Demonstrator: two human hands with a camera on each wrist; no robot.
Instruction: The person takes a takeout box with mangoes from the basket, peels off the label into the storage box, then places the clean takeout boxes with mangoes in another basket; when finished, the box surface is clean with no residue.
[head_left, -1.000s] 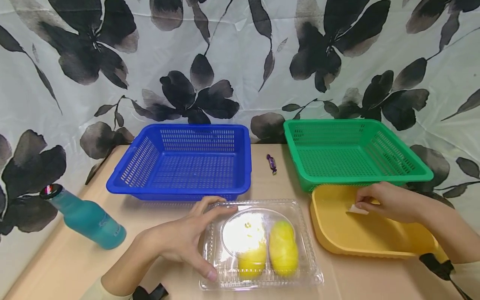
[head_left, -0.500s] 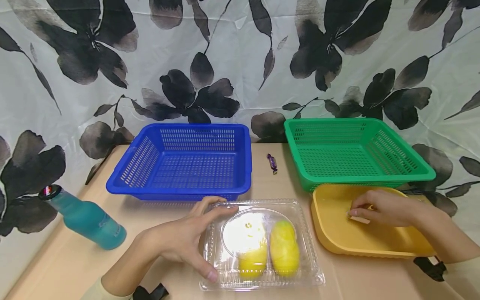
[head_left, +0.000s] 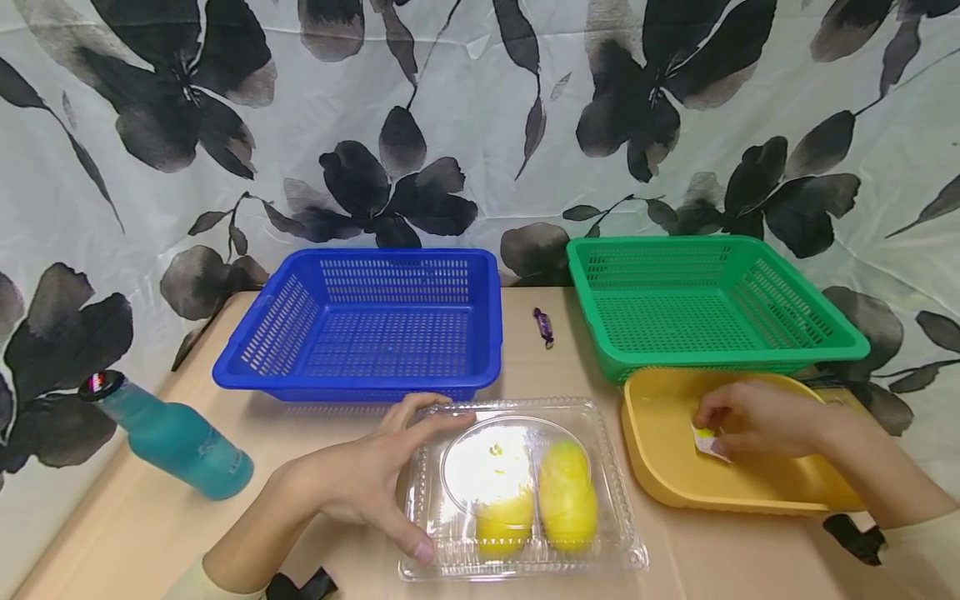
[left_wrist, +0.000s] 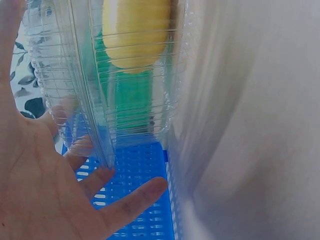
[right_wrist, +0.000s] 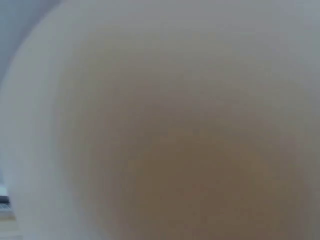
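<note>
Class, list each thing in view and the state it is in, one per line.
Box: closed
Yellow items: inside the box
Bottle: capped
Candy: wrapped
Blue basket: upright, open-topped
Green basket: upright, open-topped
Tray: upright, open-topped
White piece: pinched, partly hidden
Left hand: touching the box, fingers spread
Right hand: pinching the white piece

The tray [head_left: 667, 471] is yellow, the bottle [head_left: 187, 442] teal, the cloth [head_left: 491, 125] white with black flowers [head_left: 356, 179].

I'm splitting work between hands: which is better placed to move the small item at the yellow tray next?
Probably the right hand: it pinches the small item at the yellow tray, while the left hand holds the clear container.
</note>
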